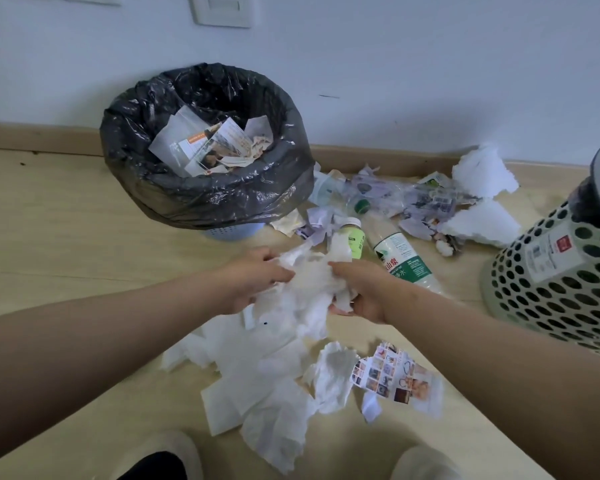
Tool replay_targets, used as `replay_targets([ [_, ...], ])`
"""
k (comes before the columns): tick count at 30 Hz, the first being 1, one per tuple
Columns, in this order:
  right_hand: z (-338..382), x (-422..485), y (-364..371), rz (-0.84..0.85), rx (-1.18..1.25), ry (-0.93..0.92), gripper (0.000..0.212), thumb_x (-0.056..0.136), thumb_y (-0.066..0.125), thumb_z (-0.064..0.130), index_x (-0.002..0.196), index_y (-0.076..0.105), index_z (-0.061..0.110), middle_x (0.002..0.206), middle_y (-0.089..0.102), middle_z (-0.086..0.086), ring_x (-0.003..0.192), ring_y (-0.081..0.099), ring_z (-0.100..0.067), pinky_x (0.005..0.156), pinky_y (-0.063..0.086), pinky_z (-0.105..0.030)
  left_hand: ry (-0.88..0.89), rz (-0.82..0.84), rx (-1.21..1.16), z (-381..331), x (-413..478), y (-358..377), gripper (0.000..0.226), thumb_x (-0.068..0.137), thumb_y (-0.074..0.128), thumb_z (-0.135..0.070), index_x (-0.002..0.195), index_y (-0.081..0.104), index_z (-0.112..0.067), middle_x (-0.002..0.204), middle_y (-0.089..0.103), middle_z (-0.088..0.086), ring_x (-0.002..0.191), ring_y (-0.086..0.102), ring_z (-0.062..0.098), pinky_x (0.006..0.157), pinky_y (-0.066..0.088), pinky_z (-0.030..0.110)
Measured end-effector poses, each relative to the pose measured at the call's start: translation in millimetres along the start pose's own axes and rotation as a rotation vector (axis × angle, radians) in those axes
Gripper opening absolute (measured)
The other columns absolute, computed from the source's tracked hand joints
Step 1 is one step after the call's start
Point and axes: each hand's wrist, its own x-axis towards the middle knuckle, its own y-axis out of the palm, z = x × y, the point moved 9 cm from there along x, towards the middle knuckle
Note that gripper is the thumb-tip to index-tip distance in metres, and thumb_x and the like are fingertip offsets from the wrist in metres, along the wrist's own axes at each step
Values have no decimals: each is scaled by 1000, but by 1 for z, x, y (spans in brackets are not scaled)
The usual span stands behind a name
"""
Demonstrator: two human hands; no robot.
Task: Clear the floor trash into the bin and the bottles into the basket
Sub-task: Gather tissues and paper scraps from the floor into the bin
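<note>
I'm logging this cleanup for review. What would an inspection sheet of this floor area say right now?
Surface: wooden floor, littered.
Job's things: bin with black liner holds paper; perforated basket stands right; large bottle and small bottle lie on the floor.
Clutter: white tissues, printed scrap, torn wrappers beyond the bottles.
Hands: left hand and right hand both grip a tissue wad.
Cables: nothing seen.
Surroundings: white wall, wall plate.

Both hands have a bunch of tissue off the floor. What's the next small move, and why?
Probably carry the tissue wad forward and left over the bin and let go. The left hand and right hand both grip it, the black-lined bin stands open just beyond, and more tissues wait on the floor below.
</note>
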Motion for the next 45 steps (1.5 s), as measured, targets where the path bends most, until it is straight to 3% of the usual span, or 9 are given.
replay_targets([
  [5, 4, 1, -63, -230, -18, -13, 5, 93, 54, 15, 92, 51, 13, 94, 57, -11, 69, 54, -21, 67, 52, -38, 35, -242, 6, -4, 10, -49, 26, 86, 65, -9, 106, 51, -17, 89, 51, 2, 71, 47, 15, 51, 35, 22],
  [9, 9, 3, -91, -378, 130, -54, 7, 93, 51, 17, 97, 50, 11, 87, 51, -12, 62, 45, -22, 67, 52, -39, 10, -339, -152, 4, 14, -64, 22, 85, 61, -4, 81, 49, -23, 75, 42, 3, 65, 38, 18, 58, 25, 25],
  [16, -5, 5, 8, 111, 202, 54, 43, 93, 49, 46, 123, 52, 15, 117, 64, -12, 97, 63, -30, 87, 51, -45, -33, 148, -219, 1, 2, 31, 47, 87, 64, -29, 129, 45, -29, 121, 53, 0, 98, 56, 20, 73, 45, 31],
  [23, -21, 9, 24, 186, 152, 82, 50, 94, 40, 53, 134, 42, 22, 139, 49, -5, 115, 56, -28, 60, 57, -39, 80, 131, 29, 9, 3, 38, 63, 79, 73, -31, 132, 41, -35, 114, 43, -9, 86, 47, 3, 69, 39, 21],
  [29, -32, -8, 36, 311, 8, 109, 44, 99, 30, 49, 109, 55, 16, 105, 58, -7, 87, 56, -24, 74, 53, -44, 137, 40, 205, 26, 5, 24, 30, 82, 68, -17, 108, 53, -21, 114, 56, 6, 92, 58, 22, 72, 49, 29],
  [32, -37, -5, 22, 200, -317, -3, 49, 99, 31, 46, 127, 50, 10, 109, 58, -8, 91, 56, -24, 74, 51, -37, 96, 17, 292, 40, 6, 14, 17, 82, 64, -14, 94, 53, -20, 95, 53, 3, 75, 55, 17, 60, 47, 25],
  [34, -35, -3, 10, 65, -920, -255, 42, 100, 36, 37, 129, 50, 10, 121, 57, -9, 101, 55, -22, 86, 48, -37, 87, 50, 397, 48, 4, 12, 15, 81, 64, -14, 86, 52, -22, 88, 50, -2, 70, 49, 10, 55, 42, 19],
  [39, -89, -4, 12, 196, -1851, -581, 52, 91, 48, 11, 139, 37, 29, 145, 33, -1, 122, 42, -26, 91, 41, -36, 107, 131, 692, 63, 2, 14, 24, 83, 60, -17, 73, 45, -31, 84, 48, -10, 72, 42, 3, 55, 33, 16],
  [45, -94, -4, 15, 78, -2025, -785, 42, 67, 72, 0, 103, 62, 17, 100, 61, -9, 91, 59, -25, 64, 28, -30, 137, 118, 683, 58, 5, 16, 18, 84, 57, -15, 74, 48, -27, 80, 47, -14, 70, 42, 0, 53, 33, 13],
])
